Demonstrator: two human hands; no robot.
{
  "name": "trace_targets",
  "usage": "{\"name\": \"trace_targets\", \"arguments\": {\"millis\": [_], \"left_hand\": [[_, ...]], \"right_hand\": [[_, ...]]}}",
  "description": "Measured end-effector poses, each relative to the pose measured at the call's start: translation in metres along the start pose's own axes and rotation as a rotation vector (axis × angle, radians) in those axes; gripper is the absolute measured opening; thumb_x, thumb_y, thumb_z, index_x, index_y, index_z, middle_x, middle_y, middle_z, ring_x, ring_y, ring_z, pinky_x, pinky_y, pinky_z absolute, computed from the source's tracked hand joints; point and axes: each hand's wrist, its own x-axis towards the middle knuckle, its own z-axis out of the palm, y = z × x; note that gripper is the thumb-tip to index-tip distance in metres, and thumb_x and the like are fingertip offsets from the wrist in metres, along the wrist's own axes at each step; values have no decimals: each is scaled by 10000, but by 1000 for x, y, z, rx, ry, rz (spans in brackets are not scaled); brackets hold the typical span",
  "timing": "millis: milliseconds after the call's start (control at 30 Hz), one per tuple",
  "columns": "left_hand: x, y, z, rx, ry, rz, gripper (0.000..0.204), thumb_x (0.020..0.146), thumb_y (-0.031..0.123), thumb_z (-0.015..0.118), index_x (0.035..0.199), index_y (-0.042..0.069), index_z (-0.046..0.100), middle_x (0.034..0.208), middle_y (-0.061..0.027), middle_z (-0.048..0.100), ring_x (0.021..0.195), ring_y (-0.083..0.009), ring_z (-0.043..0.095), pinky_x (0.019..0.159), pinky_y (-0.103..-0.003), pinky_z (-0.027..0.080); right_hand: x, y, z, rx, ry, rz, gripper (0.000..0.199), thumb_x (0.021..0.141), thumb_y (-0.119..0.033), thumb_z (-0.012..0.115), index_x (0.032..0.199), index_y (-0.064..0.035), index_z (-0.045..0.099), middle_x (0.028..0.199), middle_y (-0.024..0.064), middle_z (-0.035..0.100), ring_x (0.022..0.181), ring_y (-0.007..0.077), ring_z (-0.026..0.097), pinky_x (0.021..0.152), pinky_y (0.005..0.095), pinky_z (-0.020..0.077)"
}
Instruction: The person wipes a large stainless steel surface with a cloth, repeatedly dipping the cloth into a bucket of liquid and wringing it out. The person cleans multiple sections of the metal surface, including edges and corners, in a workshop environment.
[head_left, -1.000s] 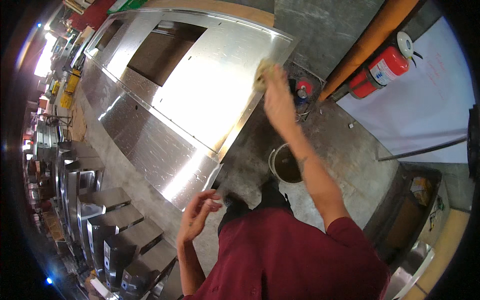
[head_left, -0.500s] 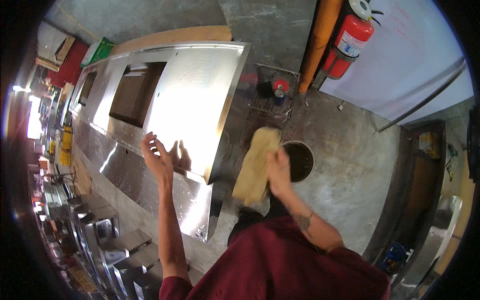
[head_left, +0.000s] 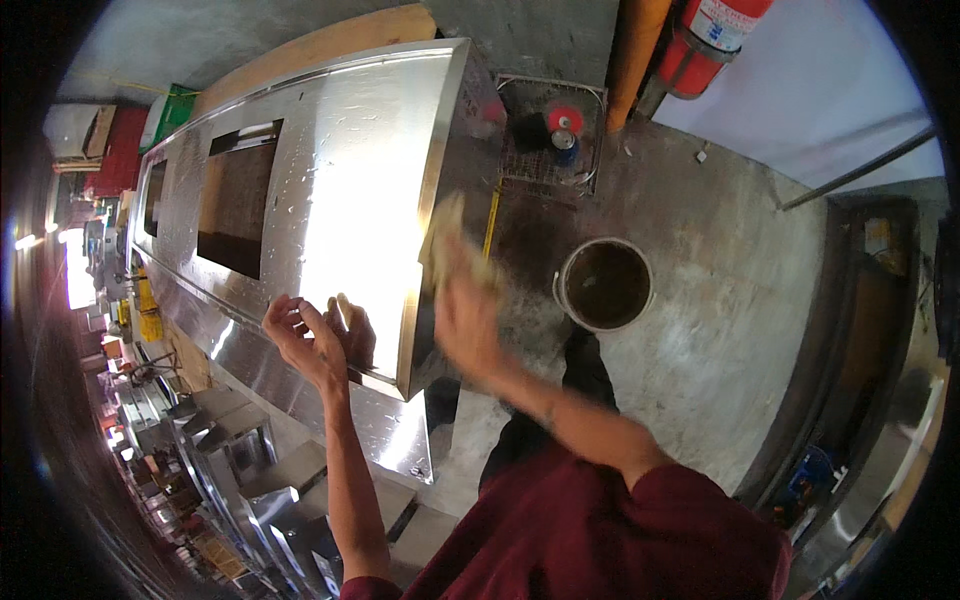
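A large stainless steel counter (head_left: pixel 380 150) with rectangular cut-outs stretches away on my left, its surface wet with droplets. My right hand (head_left: pixel 468 325), smeared by motion, grips a yellowish cloth (head_left: pixel 450 240) beside the counter's right end. Whether the cloth touches the metal edge, I cannot tell. Over the counter's near edge is my left hand (head_left: pixel 308 345), its fingers loosely bent and apart with nothing in them, mirrored in the shiny steel. A bucket (head_left: pixel 606 285) of dark liquid stands on the floor to the right of my right hand.
Beyond the bucket, a wire rack (head_left: pixel 550 185) holds a blue can (head_left: pixel 564 145) and a red disc. A red fire extinguisher (head_left: pixel 708 45) is beside an orange pipe (head_left: pixel 635 60). Metal boxes (head_left: pixel 290 470) crowd the lower left. A long bar (head_left: pixel 860 170) leans at the right.
My right hand has swung the cloth left, from near the bucket to the counter's end. My left hand has shifted slightly down and left. The view has shifted, showing more of the bucket.
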Motion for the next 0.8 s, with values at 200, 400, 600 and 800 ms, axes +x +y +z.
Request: {"name": "trace_targets", "arguments": {"millis": [200,400,600,800], "left_hand": [[0,3,0,64,-18,16,313,1086,151,575,1353,-9,544,1203,-141,624,1001,-208,640,829,-366,567],[4,-10,-2,65,7,11,296,1090,195,607,1317,13,554,1113,-96,626,952,-173,602,829,-333,521],[1,-26,-5,-60,59,-51,280,1089,191,638,1296,23,554,1083,-55,615,913,-123,574,748,-284,502],[0,-31,-4,-69,84,-121,268,1082,165,635,1288,19,548,1113,-71,617,879,-124,586,714,-265,508]], "right_hand": [[-151,13,-27,503,-334,225,445,1089,-125,571,1518,-20,514,1506,227,563,1368,340,579,1054,449,534],[71,95,-93,609,288,437,373,1118,-202,504,1435,-22,582,1204,118,717,1100,214,674,962,388,553],[237,136,-25,71,214,136,433,1045,-90,532,1453,55,546,1317,321,661,1189,452,670,1011,485,514],[-74,58,19,202,-276,383,747,1004,70,463,1712,-59,264,1783,256,157,1650,448,134,1336,513,184]]}}
